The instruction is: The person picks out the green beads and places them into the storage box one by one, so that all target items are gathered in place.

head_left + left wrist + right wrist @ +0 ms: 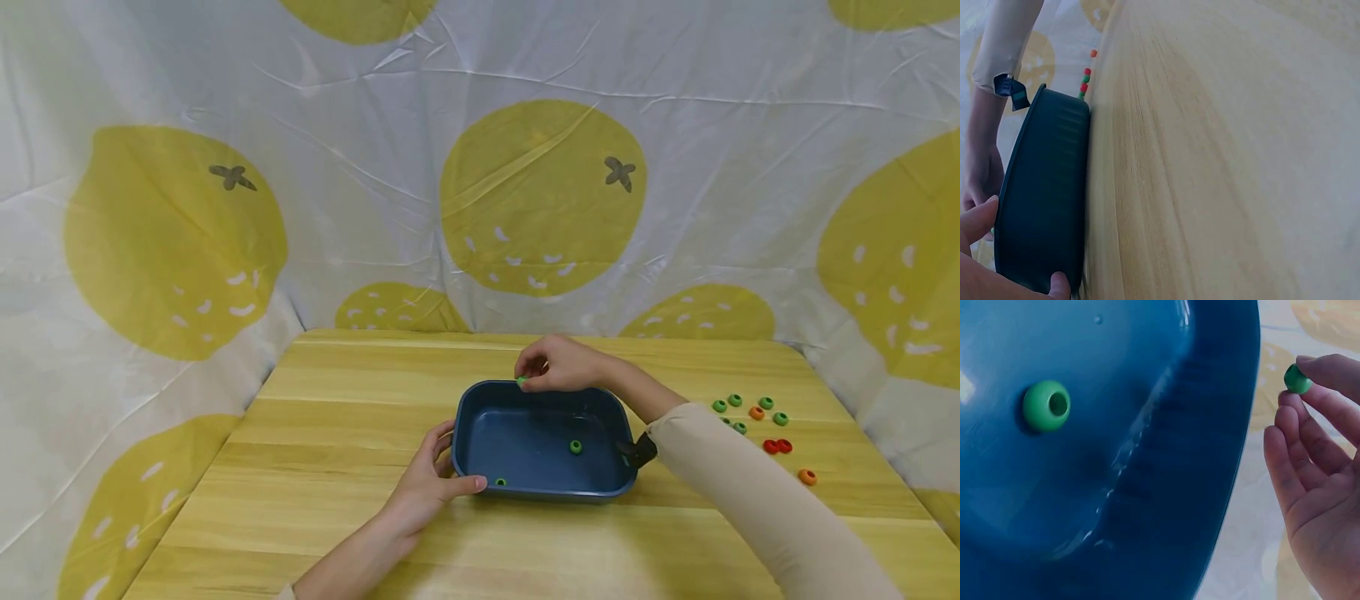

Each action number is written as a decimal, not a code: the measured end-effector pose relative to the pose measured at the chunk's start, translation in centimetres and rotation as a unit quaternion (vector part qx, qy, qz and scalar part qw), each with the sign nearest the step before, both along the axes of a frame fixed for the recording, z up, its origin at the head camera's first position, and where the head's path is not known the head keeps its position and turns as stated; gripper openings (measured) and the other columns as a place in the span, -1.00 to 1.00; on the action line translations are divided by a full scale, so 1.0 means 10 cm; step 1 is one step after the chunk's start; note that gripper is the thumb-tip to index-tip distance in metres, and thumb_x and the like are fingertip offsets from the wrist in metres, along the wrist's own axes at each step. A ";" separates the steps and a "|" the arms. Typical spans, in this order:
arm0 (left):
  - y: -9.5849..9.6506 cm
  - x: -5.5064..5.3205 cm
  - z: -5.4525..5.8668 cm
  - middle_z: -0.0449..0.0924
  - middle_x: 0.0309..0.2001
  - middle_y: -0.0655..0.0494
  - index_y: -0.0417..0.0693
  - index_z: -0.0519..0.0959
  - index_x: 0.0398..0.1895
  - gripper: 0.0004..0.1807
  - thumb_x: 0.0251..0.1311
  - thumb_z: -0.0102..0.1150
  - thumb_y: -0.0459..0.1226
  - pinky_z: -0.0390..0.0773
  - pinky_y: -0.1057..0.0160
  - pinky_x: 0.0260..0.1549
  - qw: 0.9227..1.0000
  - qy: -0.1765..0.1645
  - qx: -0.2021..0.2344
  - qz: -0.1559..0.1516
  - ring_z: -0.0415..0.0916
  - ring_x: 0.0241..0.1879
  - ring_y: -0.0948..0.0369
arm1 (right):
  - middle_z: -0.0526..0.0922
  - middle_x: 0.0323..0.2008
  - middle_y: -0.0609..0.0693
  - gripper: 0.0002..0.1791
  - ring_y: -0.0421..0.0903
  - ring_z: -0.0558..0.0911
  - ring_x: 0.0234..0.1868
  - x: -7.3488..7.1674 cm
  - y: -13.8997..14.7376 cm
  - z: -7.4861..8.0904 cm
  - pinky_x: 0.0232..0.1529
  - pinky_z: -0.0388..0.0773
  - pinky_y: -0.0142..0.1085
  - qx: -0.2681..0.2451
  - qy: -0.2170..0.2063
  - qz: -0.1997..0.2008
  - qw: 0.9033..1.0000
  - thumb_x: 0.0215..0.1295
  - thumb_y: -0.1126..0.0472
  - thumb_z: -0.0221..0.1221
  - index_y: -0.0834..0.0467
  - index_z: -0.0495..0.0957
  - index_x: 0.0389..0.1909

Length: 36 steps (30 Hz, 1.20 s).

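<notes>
A dark blue rectangular basin [543, 493] with rounded corners stands on the table. My left hand [429, 483] holds it at its left end, with the thumb on the front rim and the other fingers along the outer side. Between thumb and index fingertip, my right hand [566, 365] pinches a green bead [1297, 380] over the far rim. One green bead [575, 447] with a wide hole lies on the basin floor. Another green bead [501, 482] is by the front left corner, close to my left thumb.
Right of the basin, loose beads are scattered on the wooden table [315, 433]: several green beads [766, 402], orange beads [807, 477] and two red beads [777, 447]. A black wrist strap [639, 451] sits by the basin's right end. A lemon-print cloth [360, 192] hangs behind.
</notes>
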<state>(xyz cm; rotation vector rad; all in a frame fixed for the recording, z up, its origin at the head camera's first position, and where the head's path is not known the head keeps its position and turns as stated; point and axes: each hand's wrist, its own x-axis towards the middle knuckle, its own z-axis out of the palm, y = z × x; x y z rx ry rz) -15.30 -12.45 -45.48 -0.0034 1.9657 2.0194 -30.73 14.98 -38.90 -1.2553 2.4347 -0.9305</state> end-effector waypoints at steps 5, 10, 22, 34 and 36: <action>0.00 0.00 0.00 0.13 0.55 -0.18 -0.05 0.09 0.59 0.06 0.08 0.55 -0.42 0.42 -0.08 0.26 1.000 -0.002 -0.005 0.002 0.26 0.43 -0.20 | 0.70 -0.23 -0.13 -0.77 -0.20 0.67 -0.22 0.01 -0.06 0.01 -0.05 0.64 -0.24 0.004 -0.003 0.003 1.000 0.39 0.22 0.33 0.28 0.70 -0.05; 0.02 0.03 0.01 0.14 0.54 -0.20 -0.06 0.10 0.59 0.07 0.07 0.56 -0.43 0.42 -0.09 0.26 1.000 0.001 -0.010 0.005 0.27 0.42 -0.22 | 0.70 -0.24 -0.12 -0.75 -0.20 0.67 -0.22 0.00 -0.01 -0.02 -0.05 0.64 -0.23 0.004 -0.005 -0.001 1.000 0.39 0.23 0.33 0.31 0.69 -0.05; 0.02 0.02 0.01 0.15 0.54 -0.21 -0.08 0.09 0.59 0.10 0.03 0.56 -0.45 0.35 -0.15 0.30 1.000 0.002 -0.006 0.011 0.25 0.43 -0.23 | 0.70 -0.25 -0.15 -0.76 -0.17 0.67 -0.21 0.06 0.27 0.02 -0.04 0.65 -0.19 0.011 -0.013 -0.040 0.999 0.40 0.19 0.33 0.26 0.70 -0.04; 0.02 0.02 0.00 0.15 0.54 -0.18 -0.06 0.11 0.59 0.08 0.04 0.56 -0.45 0.34 -0.15 0.30 1.000 0.000 -0.004 0.008 0.24 0.43 -0.22 | 0.71 -0.24 -0.11 -0.77 -0.12 0.68 -0.22 0.15 0.61 -0.04 -0.06 0.66 -0.18 -0.001 -0.024 -0.066 0.998 0.42 0.20 0.33 0.27 0.70 -0.05; 0.02 0.01 0.00 0.15 0.54 -0.18 -0.06 0.11 0.59 0.08 0.04 0.56 -0.44 0.34 -0.15 0.30 1.000 0.000 -0.005 0.006 0.24 0.44 -0.22 | 0.71 -0.24 -0.10 -0.77 -0.11 0.67 -0.22 0.16 0.66 -0.05 -0.06 0.66 -0.18 -0.004 -0.026 -0.072 0.997 0.42 0.20 0.33 0.27 0.70 -0.05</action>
